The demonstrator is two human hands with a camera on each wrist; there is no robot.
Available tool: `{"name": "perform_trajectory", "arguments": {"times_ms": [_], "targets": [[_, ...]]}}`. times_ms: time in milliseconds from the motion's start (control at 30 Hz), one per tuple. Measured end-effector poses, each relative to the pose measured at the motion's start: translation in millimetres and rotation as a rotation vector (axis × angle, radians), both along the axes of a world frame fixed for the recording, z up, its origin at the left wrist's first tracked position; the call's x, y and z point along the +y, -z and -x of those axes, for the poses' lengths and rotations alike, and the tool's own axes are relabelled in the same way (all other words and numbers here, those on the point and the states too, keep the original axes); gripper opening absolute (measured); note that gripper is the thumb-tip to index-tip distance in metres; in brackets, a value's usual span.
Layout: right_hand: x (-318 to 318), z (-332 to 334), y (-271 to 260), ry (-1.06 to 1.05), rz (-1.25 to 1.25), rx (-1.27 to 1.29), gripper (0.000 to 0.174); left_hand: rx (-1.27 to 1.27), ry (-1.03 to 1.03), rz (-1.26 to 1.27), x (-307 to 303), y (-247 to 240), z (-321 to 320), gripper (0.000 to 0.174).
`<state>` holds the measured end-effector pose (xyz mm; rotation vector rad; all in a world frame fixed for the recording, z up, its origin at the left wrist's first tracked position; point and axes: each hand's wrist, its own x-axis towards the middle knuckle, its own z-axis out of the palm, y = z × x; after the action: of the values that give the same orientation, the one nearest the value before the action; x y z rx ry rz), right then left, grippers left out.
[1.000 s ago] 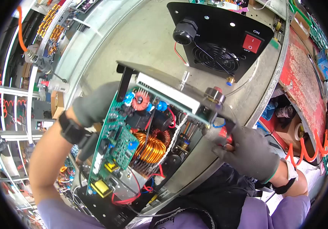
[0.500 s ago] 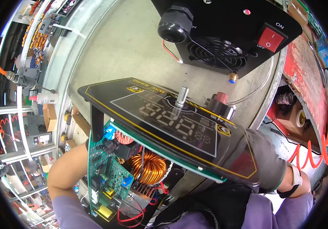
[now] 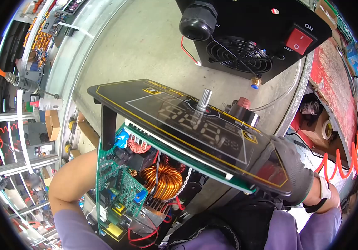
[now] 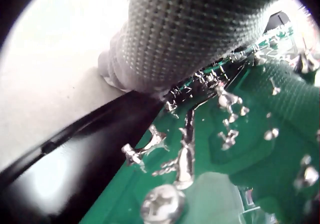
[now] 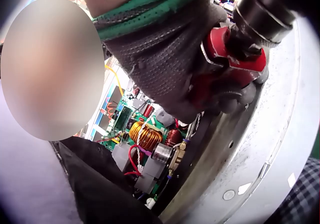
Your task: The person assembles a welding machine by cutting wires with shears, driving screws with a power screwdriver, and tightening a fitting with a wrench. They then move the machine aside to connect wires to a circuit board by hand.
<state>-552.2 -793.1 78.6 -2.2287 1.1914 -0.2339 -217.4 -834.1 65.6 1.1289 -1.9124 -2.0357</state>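
Note:
An uncased electronics unit stands tilted before me, its glossy black display panel (image 3: 179,118) facing up in the head view. Under the panel show a green circuit board (image 3: 106,179) and a copper-wound coil (image 3: 161,180). My gloved left hand (image 4: 185,39) grips the unit, a finger over the black panel's edge beside the soldered board side; in the head view it is hidden behind the board. At the panel's right end, my gloved right hand (image 3: 297,171) is partly covered. In the right wrist view its fingers curl round a red tool (image 5: 255,63) with a black cylindrical part.
A black rear panel (image 3: 237,25) with fan, red switch and cable gland stands at the back of the metal bench (image 3: 116,62). To the right is a red worn surface (image 3: 325,87) with coiled orange hose (image 3: 341,160). Shelves of parts fill the left.
The unit has tilted so its display face now shows. My left hand went out of the head view behind the board. My right hand and tool are now partly covered by the panel.

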Motion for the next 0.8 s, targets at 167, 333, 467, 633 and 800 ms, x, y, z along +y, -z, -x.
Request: {"name": "perform_trajectory", "arguments": {"times_ms": [167, 333, 467, 633, 800], "targets": [[-2, -6, -11, -0.011, 0.039, 0.102, 0.063, -0.001, -0.011, -0.007, -2, 0, 2, 0.037], [-6, -7, -12, -0.025, 0.091, 0.132, 0.061, -0.016, -0.083, 0.000, -3, -10, 0, 0.037], [-5, -9, -10, -0.013, 0.108, 0.196, 0.064, -0.065, -0.361, -0.019, -5, -40, -3, 0.037], [-4, -9, -8, 0.000, 0.088, 0.185, 0.068, -0.198, -0.738, 0.066, 13, -89, -46, 0.040], [-11, -2, -4, -0.027, 0.008, 0.109, 0.081, -0.382, -1.040, 0.393, 95, -180, -28, 0.038]]}}
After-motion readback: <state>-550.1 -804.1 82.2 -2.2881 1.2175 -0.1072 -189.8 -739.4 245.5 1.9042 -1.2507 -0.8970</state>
